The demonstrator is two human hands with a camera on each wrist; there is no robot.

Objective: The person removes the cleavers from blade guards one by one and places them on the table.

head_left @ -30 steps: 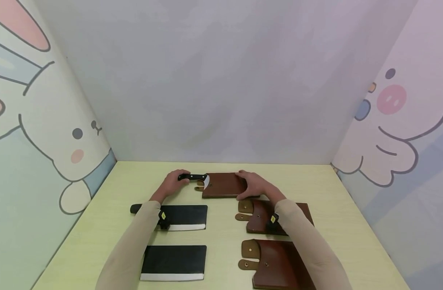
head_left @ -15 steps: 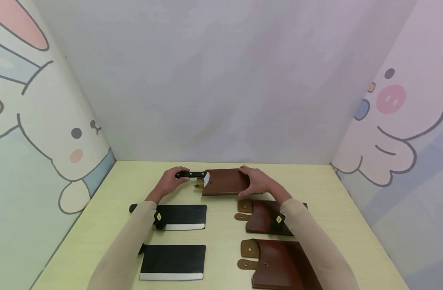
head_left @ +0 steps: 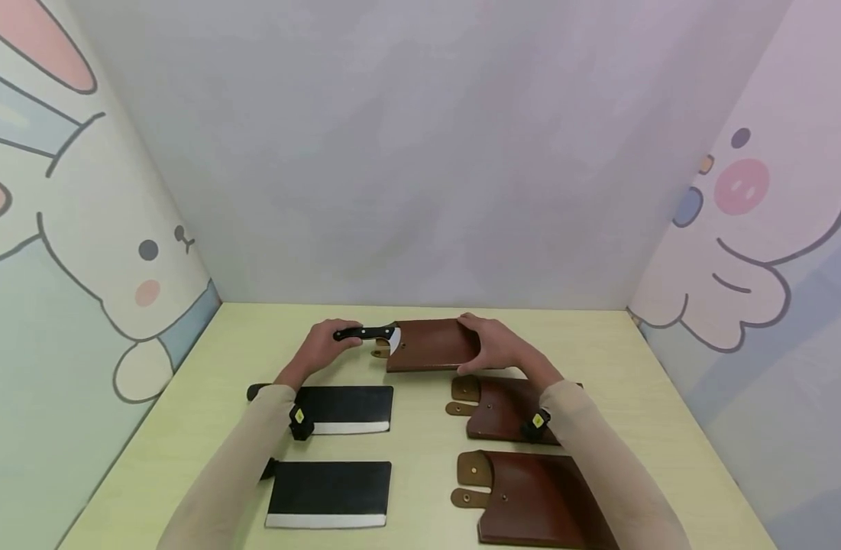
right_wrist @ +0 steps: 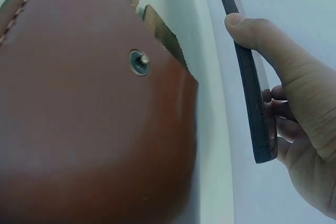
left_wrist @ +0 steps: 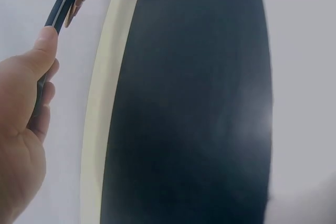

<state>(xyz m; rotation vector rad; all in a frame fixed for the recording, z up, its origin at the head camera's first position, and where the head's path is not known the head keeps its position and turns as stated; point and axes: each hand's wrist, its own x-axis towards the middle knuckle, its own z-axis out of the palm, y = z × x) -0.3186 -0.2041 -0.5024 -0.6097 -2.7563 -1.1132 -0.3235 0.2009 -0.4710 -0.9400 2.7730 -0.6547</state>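
At the back of the table, my left hand (head_left: 321,347) grips the black riveted handle of a cleaver (head_left: 363,333). The cleaver's blade sits inside a brown leather sheath (head_left: 432,345), with only a silver strip by the handle showing. My right hand (head_left: 494,344) holds the sheath's right end, thumb on the near edge and fingers at the far edge. The left wrist view shows the thumb lying along the handle (left_wrist: 58,11). In the right wrist view, the sheath's dark edge (right_wrist: 249,93) stands between thumb and fingers. The sheath's strap hangs partly hidden behind the handle.
Two more cleavers, an upper one (head_left: 351,405) and a lower one (head_left: 329,489), lie on the left, partly under the left arm. On the right lie two leather sheaths, one farther (head_left: 499,405) and one nearer (head_left: 530,496), with tan straps. Walls enclose the pale table (head_left: 420,451).
The sheathed cleaver has risen a little from the table and tilted, both hands going with it. Over the last half second it has shifted slightly right.
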